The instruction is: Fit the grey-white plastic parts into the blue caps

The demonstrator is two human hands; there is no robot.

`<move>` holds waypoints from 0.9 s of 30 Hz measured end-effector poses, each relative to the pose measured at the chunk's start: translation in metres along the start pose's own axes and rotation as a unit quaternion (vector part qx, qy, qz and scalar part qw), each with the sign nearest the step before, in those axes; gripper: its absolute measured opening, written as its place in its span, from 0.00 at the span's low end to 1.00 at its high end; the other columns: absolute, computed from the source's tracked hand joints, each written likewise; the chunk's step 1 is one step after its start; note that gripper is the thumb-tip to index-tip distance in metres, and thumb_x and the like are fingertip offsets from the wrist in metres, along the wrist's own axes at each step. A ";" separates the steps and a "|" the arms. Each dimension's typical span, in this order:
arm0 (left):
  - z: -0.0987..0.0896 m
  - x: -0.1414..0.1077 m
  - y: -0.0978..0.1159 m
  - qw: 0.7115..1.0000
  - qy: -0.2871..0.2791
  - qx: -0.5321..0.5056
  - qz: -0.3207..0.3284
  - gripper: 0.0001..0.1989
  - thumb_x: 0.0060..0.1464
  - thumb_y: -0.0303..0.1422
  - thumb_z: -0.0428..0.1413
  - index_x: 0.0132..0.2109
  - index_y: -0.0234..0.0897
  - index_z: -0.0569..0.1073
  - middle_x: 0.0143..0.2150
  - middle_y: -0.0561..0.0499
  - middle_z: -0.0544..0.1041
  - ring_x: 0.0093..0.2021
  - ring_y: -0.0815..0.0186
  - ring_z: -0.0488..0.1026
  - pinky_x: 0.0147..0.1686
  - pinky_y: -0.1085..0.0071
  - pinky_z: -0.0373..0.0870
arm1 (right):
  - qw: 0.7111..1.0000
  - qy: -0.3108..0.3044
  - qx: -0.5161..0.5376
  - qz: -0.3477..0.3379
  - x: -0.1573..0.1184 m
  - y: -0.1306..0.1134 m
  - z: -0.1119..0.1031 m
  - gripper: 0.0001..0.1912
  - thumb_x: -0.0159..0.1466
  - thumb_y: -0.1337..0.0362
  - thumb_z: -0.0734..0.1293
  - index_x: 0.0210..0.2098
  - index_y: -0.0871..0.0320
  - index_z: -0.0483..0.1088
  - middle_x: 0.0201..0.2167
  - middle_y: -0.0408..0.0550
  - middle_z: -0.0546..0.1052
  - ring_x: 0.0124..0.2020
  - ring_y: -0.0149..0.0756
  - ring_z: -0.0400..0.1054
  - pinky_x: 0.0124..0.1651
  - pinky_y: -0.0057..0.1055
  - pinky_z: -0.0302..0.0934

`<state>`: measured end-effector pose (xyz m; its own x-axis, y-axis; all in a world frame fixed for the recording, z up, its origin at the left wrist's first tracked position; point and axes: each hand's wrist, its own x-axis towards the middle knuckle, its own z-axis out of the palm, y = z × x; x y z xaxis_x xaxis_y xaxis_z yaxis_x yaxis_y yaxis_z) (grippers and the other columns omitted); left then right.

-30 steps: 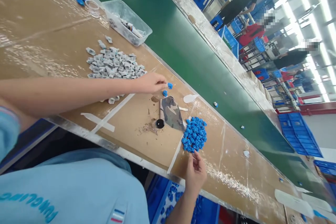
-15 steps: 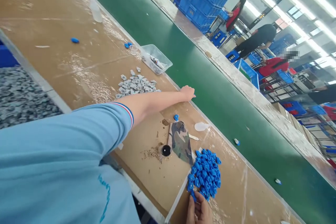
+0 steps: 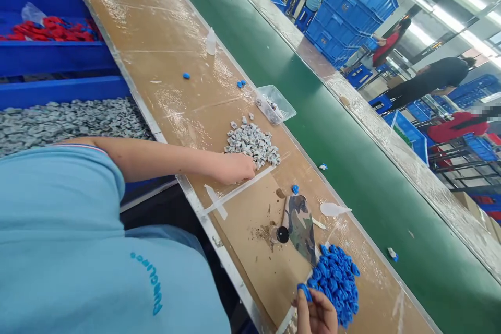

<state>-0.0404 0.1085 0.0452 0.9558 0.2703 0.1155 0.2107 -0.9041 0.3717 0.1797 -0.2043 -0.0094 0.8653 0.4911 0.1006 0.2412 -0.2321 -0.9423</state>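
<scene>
My left hand reaches to the near edge of a pile of small grey pieces. Its fingers are curled together against the pile, and what they hold is hidden. Low in the view, my right hand pinches a small blue plastic piece between thumb and fingers. Beside it lies a heap of similar blue pieces. Between the two piles are a camouflage-patterned cloth and a small pot of dark liquid, with brown stains around the pot.
A green conveyor belt carries grey-and-blue pieces. Along its edge are a clear plastic tub and white bottles. Blue crates of grey pieces and red pieces stand at left. People work beyond the belt.
My left hand has drawn back from the belt edge to the grey pile. A grey-and-blue piece now lies on the belt there. My right hand has lifted a blue piece off its heap.
</scene>
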 end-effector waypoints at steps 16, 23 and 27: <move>0.029 -0.026 0.005 0.989 0.080 0.123 -0.011 0.09 0.54 0.20 0.49 0.29 0.34 0.70 0.31 0.44 0.71 0.32 0.62 0.63 0.35 0.67 0.58 | 0.989 -0.103 0.087 0.069 0.006 -0.056 0.047 0.21 0.50 0.53 0.72 0.39 0.58 0.71 0.34 0.48 0.78 0.33 0.35 0.73 0.38 0.34 0.70; 0.030 -0.027 0.014 0.982 0.170 -0.073 -0.027 0.12 0.59 0.23 0.43 0.37 0.33 0.71 0.44 0.42 0.71 0.45 0.63 0.65 0.48 0.68 0.61 | 0.992 -0.095 -0.065 -0.041 0.007 -0.060 0.051 0.19 0.55 0.55 0.69 0.42 0.60 0.72 0.39 0.53 0.77 0.40 0.37 0.73 0.46 0.37 0.67; 0.035 -0.025 0.030 0.951 0.185 -0.236 -0.075 0.07 0.57 0.27 0.48 0.38 0.34 0.71 0.42 0.45 0.72 0.44 0.66 0.68 0.46 0.72 0.64 | 0.965 -0.101 -0.199 -0.136 0.013 -0.061 0.052 0.17 0.59 0.54 0.66 0.42 0.60 0.73 0.40 0.55 0.78 0.41 0.40 0.72 0.47 0.38 0.64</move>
<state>-0.0509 0.0632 0.0216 0.7662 0.5617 0.3120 0.1408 -0.6206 0.7714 0.1534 -0.1400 0.0331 0.6525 0.7236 0.2249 0.6318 -0.3556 -0.6887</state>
